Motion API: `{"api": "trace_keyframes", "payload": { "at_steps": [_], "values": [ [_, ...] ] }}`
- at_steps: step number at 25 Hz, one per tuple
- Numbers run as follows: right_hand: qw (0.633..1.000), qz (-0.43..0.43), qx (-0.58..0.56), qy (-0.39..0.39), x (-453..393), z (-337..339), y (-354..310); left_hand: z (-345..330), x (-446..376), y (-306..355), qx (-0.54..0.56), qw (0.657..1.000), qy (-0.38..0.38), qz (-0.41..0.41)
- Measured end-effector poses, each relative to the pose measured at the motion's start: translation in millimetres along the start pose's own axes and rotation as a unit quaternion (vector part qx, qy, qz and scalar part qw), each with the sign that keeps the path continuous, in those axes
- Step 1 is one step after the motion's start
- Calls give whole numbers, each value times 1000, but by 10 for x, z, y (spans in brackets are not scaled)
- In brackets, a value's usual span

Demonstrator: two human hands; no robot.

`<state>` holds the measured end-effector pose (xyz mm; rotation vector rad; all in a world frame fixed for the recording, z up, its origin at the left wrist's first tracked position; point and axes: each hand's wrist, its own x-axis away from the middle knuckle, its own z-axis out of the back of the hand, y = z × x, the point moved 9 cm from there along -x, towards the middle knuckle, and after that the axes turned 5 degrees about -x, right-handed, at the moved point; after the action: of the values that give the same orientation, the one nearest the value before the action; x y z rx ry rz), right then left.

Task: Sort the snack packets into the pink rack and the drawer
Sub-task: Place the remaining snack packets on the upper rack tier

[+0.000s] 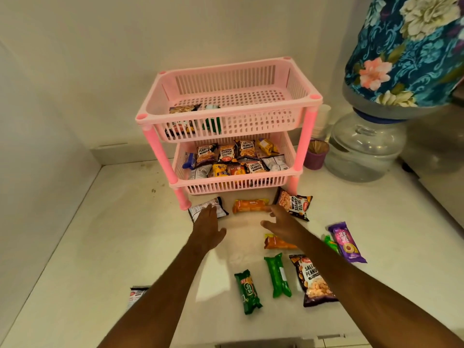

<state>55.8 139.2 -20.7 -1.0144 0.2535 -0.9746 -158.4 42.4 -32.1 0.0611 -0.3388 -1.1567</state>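
Reaching open, holding nothing: left hand point(207, 226), right hand point(282, 223); two orange packets point(249, 205), two green point(277, 275).

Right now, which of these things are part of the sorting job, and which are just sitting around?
Part of the job:
pink rack
orange packet
peanut packet
white packet
green packets
purple packet
left hand and right hand, both reaching, holding nothing

Just sitting around:
water jar
floral cover
toothpick cup

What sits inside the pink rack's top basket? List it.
In the top basket, two packets at its front left: a dark snack packet and a green packet. The slatted wall hides their lower parts.
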Motion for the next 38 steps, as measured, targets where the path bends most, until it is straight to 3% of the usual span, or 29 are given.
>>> {"api": "trace_keyframes", "payload": {
  "at_steps": [4,8,15,18,21,24,29,33,38],
  "values": [
    [986,47,157,-18,-190,-109,-152,-51,-121,-47,-36,999,-33,15],
    [969,13,239,-53,-354,-239,-102,-186,-147,-82,-59,994,-81,41],
    [945,6,326,-42,-457,-252,-85,69,-70,-134,-98,994,45,20],
    [932,8,361,-37,-486,-285,-123,86,-34,-214,-114,992,9,50],
    [923,8,383,-10,-515,-289,-179,-40,-18,-343,-31,995,-38,91],
    [927,6,374,-8,-522,-350,-205,-162,-2,-438,64,989,-68,118],
    [955,7,295,-13,-492,-487,-183,-252,73,-562,72,982,-75,155],
    [974,5,225,2,-410,-443,-174,-100,153,-487,143,976,-41,158],
    [997,36,49,53,-156,-32,-453,507,318,-82,255,960,43,110]
  ]
}}
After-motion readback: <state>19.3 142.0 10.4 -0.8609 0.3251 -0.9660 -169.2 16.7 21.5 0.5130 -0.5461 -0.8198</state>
